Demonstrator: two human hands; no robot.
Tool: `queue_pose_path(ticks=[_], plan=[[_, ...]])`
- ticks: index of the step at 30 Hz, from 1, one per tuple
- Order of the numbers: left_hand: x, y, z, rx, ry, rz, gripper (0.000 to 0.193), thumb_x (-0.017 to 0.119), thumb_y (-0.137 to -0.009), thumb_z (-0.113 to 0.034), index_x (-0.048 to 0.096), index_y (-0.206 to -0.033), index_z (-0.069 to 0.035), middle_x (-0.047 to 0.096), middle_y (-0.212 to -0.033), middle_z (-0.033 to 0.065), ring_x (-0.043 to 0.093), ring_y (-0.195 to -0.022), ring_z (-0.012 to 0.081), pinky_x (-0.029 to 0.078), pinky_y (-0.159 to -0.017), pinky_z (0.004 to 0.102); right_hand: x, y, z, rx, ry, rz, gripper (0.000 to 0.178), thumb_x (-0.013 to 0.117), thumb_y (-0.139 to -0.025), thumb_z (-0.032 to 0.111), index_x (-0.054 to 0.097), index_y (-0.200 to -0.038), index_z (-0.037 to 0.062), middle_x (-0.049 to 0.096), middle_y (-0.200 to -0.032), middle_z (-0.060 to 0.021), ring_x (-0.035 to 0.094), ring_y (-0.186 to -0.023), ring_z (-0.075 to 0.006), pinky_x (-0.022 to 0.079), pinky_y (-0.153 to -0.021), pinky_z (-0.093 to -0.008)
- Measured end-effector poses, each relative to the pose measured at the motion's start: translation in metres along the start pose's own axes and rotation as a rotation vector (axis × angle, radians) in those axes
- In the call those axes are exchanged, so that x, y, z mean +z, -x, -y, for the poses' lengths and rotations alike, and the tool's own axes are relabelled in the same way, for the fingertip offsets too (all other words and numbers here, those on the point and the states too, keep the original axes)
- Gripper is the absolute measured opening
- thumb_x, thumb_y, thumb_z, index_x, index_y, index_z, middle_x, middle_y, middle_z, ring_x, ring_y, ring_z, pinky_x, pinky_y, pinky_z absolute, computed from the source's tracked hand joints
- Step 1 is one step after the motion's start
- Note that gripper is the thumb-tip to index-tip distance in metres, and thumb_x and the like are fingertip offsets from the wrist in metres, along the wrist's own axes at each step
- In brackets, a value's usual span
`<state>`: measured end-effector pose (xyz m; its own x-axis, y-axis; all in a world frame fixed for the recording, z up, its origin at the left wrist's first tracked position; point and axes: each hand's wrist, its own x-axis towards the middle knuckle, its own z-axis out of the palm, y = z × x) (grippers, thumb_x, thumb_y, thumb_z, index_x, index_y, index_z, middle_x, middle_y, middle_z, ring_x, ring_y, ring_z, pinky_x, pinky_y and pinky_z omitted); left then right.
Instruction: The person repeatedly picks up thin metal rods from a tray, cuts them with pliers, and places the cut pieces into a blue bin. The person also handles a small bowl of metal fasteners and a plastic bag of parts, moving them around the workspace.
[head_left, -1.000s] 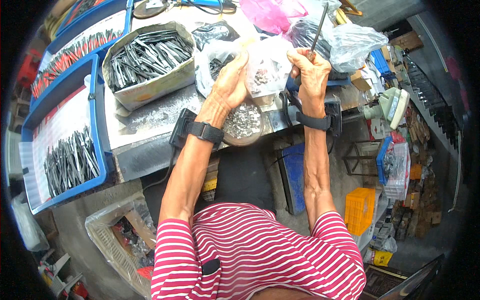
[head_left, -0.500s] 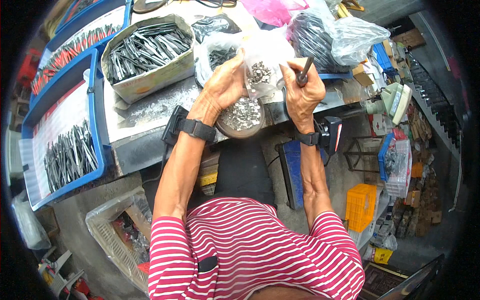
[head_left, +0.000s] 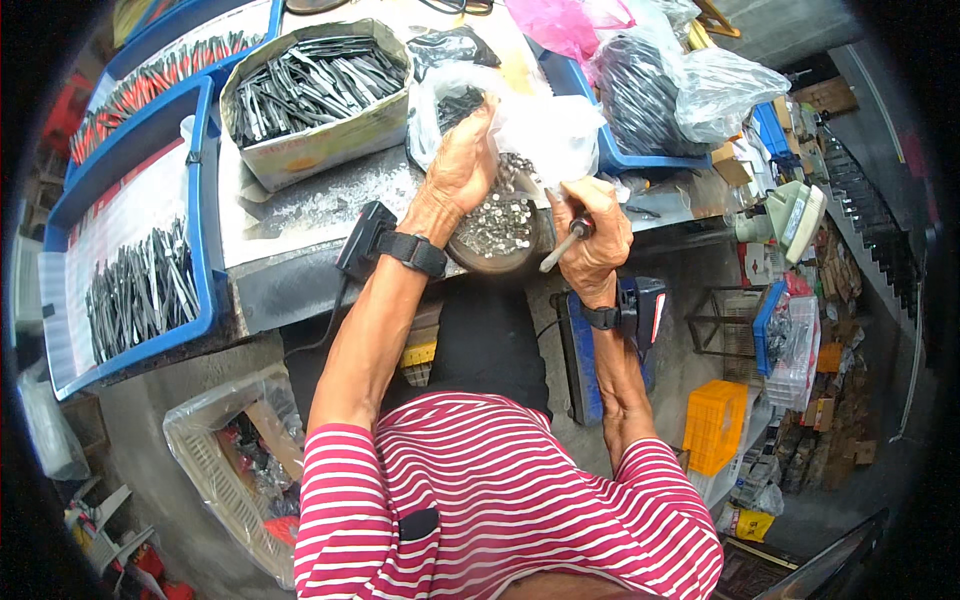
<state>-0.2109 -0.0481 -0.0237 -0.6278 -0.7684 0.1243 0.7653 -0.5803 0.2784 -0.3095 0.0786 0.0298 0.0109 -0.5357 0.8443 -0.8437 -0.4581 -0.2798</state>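
Observation:
A clear plastic bag of small metal pieces hangs between my two hands, tipped over a round bowl at the bench edge. Small silvery pieces fill the bowl. My left hand is closed on the bag's left side, its fingertips partly hidden. In my right hand lies a screwdriver-like tool with a dark handle and a pale shaft pointing down toward the bowl. The right fingers also touch the bag's lower right edge; whether they pinch it is hard to see.
Left of the bowl stands an open carton of dark flat metal strips. Blue trays with similar strips line the left side. Behind my right hand, a blue tray bears a bag of dark parts. An orange crate sits lower right.
The bag has come lower and tipped over the bowl, and its pieces sit at the bowl's far rim. My right hand has turned, swinging the tool from pointing up to pointing down.

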Motion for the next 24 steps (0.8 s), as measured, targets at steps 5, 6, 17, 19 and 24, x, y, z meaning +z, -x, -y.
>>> queue_pose_path(ticks=[5,6,17,19,24], plan=[[0.004,0.003,0.001,0.08,-0.073,-0.059,0.029,0.051,-0.094,-0.024,0.055,-0.116,-0.004,0.06,-0.112,0.0061,0.055,-0.107,0.0175,0.041,-0.097,0.0333,-0.001,0.003,-0.001,0.028,-0.002,0.0,0.026,0.069,-0.07,-0.006,0.061,-0.094,0.0005,0.062,-0.079,-0.0142,0.063,-0.068,-0.0271,0.048,-0.057,-0.0324],[0.005,0.002,0.002,0.096,-0.08,-0.037,0.028,0.051,-0.095,-0.025,0.056,-0.115,-0.006,0.062,-0.109,0.0063,0.057,-0.104,0.0175,0.044,-0.094,0.0336,-0.001,0.002,-0.002,0.02,-0.005,0.008,0.027,0.069,-0.07,-0.007,0.061,-0.094,0.0006,0.062,-0.079,-0.014,0.063,-0.068,-0.0267,0.048,-0.057,-0.0323],[0.004,0.003,0.0,0.033,0.006,-0.038,0.032,0.047,-0.092,-0.019,0.055,-0.113,0.003,0.063,-0.106,0.0102,0.06,-0.096,0.0186,0.047,-0.087,0.0315,-0.005,-0.015,0.001,-0.127,0.043,0.059,0.032,0.064,-0.063,-0.013,0.064,-0.091,0.0023,0.065,-0.081,-0.0137,0.064,-0.07,-0.0267,0.05,-0.062,-0.0314],[-0.002,0.001,-0.001,0.038,-0.047,-0.012,0.041,0.046,-0.092,-0.022,0.049,-0.122,0.007,0.058,-0.12,0.0158,0.057,-0.109,0.0245,0.043,-0.098,0.0374,-0.004,-0.017,0.001,-0.157,0.04,0.048,0.032,0.064,-0.063,-0.013,0.064,-0.092,0.0026,0.065,-0.081,-0.0136,0.064,-0.07,-0.0267,0.05,-0.062,-0.0317],[-0.017,-0.007,-0.003,-0.011,0.19,0.309,0.042,0.043,-0.093,-0.022,0.048,-0.121,0.009,0.058,-0.119,0.0183,0.058,-0.108,0.0254,0.046,-0.095,0.0369,-0.002,-0.016,0.004,-0.125,0.024,0.058,0.031,0.066,-0.065,-0.012,0.064,-0.092,0.0028,0.065,-0.082,-0.0136,0.064,-0.071,-0.0269,0.05,-0.062,-0.0325]])
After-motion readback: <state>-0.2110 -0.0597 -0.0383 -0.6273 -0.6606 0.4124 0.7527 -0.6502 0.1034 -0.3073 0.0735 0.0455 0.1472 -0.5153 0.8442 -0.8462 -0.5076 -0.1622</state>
